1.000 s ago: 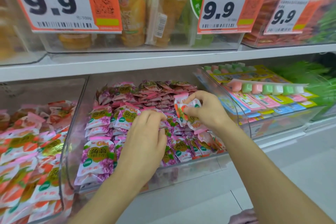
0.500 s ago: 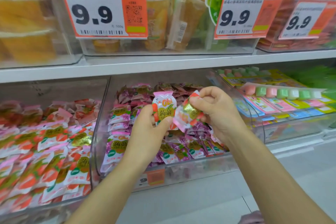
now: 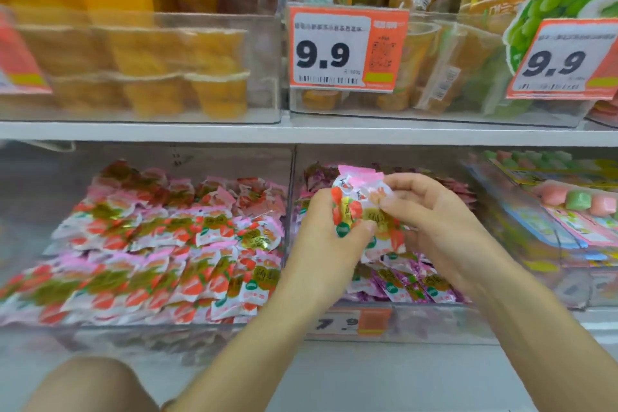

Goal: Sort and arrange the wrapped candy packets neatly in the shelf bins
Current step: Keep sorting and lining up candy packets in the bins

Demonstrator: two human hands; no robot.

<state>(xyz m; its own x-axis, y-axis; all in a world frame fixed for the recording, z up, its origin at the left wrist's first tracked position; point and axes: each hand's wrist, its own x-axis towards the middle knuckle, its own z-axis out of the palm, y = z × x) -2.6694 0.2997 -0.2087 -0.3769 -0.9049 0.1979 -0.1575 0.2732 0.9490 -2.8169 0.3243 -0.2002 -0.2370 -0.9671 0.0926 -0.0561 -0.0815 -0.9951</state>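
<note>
- Before the purple-packet bin [image 3: 434, 321], the two hands now meet; half a second ago they were held apart.
- Left hand [image 3: 329, 237] grips the red candy packets [image 3: 351, 207]; right hand [image 3: 434, 221] pinches the same bunch.
- Red-packet bin [image 3: 133, 334] lies just left.

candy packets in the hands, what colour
The held wrapped candy packets are white, pink and red-orange; head view.

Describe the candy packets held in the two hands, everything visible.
The held packets are a small bunch, at least two, of glossy crinkled plastic. They are white with red-orange print, a gold label, a green round mark and a pink sealed top edge. They stand roughly upright in front of the purple packets. The left hand grips them from below; the right hand pinches their right side.
</note>
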